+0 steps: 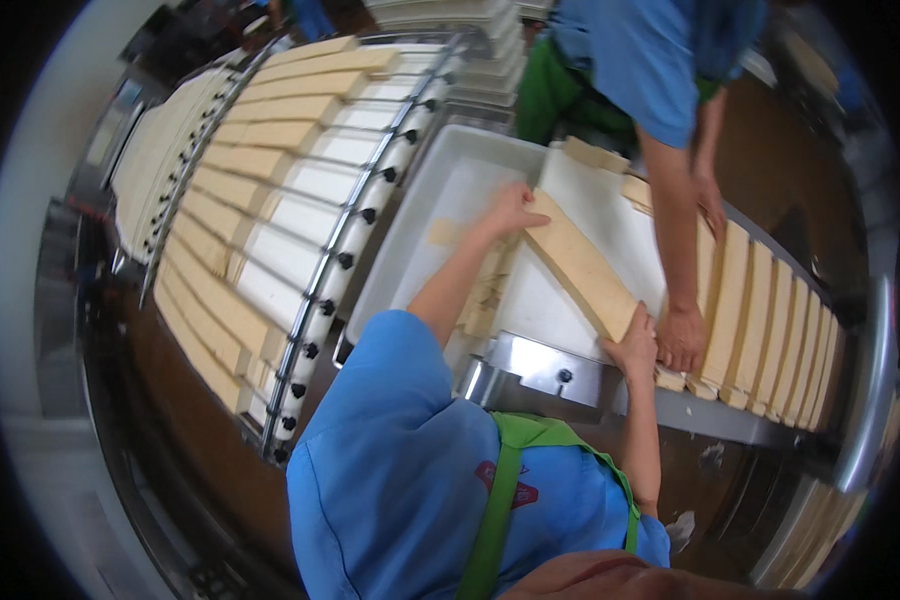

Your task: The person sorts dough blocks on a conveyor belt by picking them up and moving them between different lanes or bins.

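Note:
Between my two hands is a long, thick strip of pale dough (581, 262), slanted above a white conveyor belt (544, 296). My left hand (516, 208), slightly blurred, grips its far left end with the thumb on top. The near right end is held by my right hand (634, 343), close to a metal plate (551, 367) at the belt's edge. Just right of my right hand, a co-worker's hand (681, 337) presses on the row of dough strips (727, 307) lying side by side on the belt.
Left of the belt stands a white plastic tub (390, 277) with dough scraps (484, 300) beside it. Farther left, another conveyor (285, 232) carries many strips under metal rods. A co-worker (637, 67) leans in from across. Stacked white trays (484, 60) stand behind.

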The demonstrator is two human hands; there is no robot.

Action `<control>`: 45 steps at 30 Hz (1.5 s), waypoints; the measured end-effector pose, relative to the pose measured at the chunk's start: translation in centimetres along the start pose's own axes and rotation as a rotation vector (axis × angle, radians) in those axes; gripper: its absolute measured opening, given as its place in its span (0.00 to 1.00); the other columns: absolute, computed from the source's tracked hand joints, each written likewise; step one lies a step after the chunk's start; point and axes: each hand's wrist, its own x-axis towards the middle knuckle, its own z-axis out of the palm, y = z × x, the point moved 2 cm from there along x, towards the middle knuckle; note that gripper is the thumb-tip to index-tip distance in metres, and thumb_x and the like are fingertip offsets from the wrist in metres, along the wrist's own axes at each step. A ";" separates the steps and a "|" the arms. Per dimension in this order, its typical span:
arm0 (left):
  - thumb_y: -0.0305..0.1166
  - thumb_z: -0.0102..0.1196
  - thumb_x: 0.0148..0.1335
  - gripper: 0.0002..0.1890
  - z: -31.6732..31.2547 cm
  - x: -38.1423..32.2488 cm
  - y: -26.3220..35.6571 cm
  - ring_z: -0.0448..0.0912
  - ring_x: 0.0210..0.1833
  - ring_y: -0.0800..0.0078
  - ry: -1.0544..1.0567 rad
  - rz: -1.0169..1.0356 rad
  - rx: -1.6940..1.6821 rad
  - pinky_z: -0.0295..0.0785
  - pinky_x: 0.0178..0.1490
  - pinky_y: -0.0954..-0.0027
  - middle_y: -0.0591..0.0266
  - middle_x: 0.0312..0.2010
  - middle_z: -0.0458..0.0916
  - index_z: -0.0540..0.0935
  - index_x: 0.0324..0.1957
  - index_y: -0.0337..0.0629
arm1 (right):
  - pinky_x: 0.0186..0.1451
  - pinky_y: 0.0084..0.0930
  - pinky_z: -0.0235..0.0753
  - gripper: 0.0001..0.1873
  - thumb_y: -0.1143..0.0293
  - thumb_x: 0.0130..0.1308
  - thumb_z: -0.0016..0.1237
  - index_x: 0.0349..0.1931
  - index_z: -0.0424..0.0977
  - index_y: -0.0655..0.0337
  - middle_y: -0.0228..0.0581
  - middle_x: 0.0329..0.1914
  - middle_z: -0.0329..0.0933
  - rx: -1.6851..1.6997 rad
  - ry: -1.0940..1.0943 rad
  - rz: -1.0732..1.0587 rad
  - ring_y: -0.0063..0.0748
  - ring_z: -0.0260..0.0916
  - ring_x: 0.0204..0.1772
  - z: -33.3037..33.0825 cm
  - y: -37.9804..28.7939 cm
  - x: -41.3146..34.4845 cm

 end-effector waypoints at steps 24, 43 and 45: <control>0.54 0.39 0.63 0.28 -46.3 -30.2 -34.5 0.76 0.46 0.50 0.554 -0.494 0.458 0.69 0.52 0.58 0.45 0.41 0.80 0.81 0.40 0.37 | 0.46 0.34 0.73 0.25 0.74 0.60 0.46 0.59 0.60 0.65 0.54 0.49 0.73 0.656 -0.350 -0.741 0.53 0.74 0.45 15.6 -46.6 -13.8; 0.43 0.45 0.62 0.19 -50.6 -33.6 -31.6 0.71 0.56 0.52 0.553 -0.292 0.798 0.67 0.56 0.56 0.49 0.52 0.73 0.78 0.47 0.40 | 0.59 0.35 0.67 0.25 0.81 0.52 0.38 0.55 0.64 0.66 0.55 0.56 0.65 0.511 -0.392 -0.934 0.54 0.66 0.56 23.8 -52.5 -12.9; 0.44 0.47 0.60 0.23 -48.6 -32.3 -29.7 0.71 0.56 0.50 0.459 -0.242 0.657 0.66 0.59 0.59 0.44 0.56 0.70 0.76 0.51 0.38 | 0.59 0.35 0.67 0.24 0.81 0.52 0.39 0.54 0.65 0.66 0.55 0.57 0.65 0.575 -0.385 -0.901 0.54 0.66 0.56 24.7 -51.1 -11.7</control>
